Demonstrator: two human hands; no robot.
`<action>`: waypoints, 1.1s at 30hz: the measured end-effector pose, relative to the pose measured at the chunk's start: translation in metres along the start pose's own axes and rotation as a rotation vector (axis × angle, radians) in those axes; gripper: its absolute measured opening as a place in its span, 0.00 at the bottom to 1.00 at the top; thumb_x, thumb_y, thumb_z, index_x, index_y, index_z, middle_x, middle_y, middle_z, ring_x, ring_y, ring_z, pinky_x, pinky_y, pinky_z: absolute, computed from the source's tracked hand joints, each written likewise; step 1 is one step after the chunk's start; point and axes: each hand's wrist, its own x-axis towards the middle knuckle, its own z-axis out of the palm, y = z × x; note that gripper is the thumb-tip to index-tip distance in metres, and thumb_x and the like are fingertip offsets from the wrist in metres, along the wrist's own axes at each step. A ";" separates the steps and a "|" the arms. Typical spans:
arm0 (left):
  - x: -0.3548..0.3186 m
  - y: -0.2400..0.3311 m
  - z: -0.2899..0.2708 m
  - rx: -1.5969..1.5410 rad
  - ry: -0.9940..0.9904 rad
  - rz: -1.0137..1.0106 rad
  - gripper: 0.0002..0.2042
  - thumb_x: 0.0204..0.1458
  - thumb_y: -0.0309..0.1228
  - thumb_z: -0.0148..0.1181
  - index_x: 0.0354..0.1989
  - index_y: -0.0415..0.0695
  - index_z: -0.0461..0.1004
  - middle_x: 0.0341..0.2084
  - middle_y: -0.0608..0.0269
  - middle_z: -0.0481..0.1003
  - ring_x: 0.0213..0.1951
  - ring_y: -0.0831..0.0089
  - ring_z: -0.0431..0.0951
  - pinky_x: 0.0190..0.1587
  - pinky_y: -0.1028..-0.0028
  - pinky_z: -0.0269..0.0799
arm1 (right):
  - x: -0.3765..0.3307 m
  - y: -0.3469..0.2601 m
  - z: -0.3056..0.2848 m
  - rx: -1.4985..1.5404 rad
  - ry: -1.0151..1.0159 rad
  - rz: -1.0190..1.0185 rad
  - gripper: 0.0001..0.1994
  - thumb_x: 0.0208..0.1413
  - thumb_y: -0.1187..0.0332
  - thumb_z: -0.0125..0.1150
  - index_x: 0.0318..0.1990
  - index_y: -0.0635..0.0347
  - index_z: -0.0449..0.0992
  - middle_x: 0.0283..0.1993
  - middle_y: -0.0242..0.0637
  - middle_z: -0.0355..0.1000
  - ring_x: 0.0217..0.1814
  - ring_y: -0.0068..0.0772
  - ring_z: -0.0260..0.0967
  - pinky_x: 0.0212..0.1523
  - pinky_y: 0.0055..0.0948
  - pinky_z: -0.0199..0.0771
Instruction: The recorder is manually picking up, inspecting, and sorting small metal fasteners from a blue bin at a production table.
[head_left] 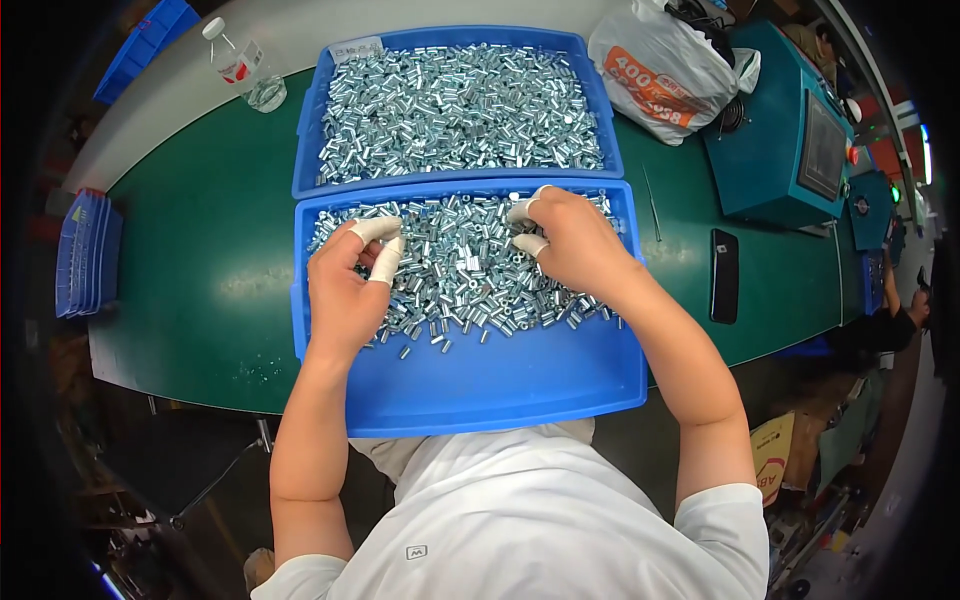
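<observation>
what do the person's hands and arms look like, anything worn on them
The left hand and right hand wear off-white finger cots on the thumb and at least one finger each; otherwise they are ungloved. The forearms are bare, with no watch visible. Short white sleeves cover the upper arms.

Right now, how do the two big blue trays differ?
The far tray is covered nearly throughout with metal pieces; the near tray has a bare strip on the person's side.
The left hand and right hand are at the near tray's pieces; no hand is at the far tray.
The far tray has a pale label in one corner; none shows on the near tray.
Both hold small, shiny cylinders.
</observation>
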 end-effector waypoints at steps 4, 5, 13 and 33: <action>0.002 0.000 -0.001 -0.009 -0.002 -0.027 0.09 0.55 0.20 0.64 0.43 0.39 0.81 0.33 0.61 0.79 0.29 0.76 0.76 0.35 0.76 0.73 | 0.006 -0.002 0.002 -0.036 -0.039 0.018 0.10 0.51 0.74 0.70 0.42 0.62 0.80 0.38 0.44 0.76 0.42 0.48 0.76 0.43 0.42 0.75; 0.003 -0.002 -0.001 -0.009 -0.022 -0.042 0.08 0.56 0.20 0.64 0.44 0.40 0.81 0.34 0.64 0.79 0.31 0.78 0.74 0.37 0.77 0.72 | 0.008 -0.003 0.000 -0.023 -0.080 0.061 0.10 0.50 0.75 0.70 0.41 0.63 0.80 0.38 0.45 0.76 0.42 0.48 0.77 0.43 0.42 0.76; 0.002 0.001 0.009 0.392 -0.153 0.277 0.12 0.48 0.21 0.68 0.42 0.41 0.80 0.35 0.57 0.77 0.39 0.57 0.75 0.42 0.63 0.72 | 0.013 -0.002 0.001 0.077 -0.111 0.103 0.09 0.48 0.78 0.70 0.38 0.65 0.79 0.38 0.46 0.77 0.40 0.46 0.77 0.42 0.40 0.76; 0.004 -0.009 0.009 0.351 -0.240 0.287 0.10 0.43 0.15 0.67 0.33 0.41 0.74 0.29 0.59 0.74 0.36 0.55 0.73 0.39 0.60 0.70 | 0.002 0.005 -0.009 0.279 -0.034 0.108 0.08 0.51 0.79 0.69 0.39 0.65 0.80 0.34 0.42 0.77 0.33 0.34 0.75 0.36 0.32 0.74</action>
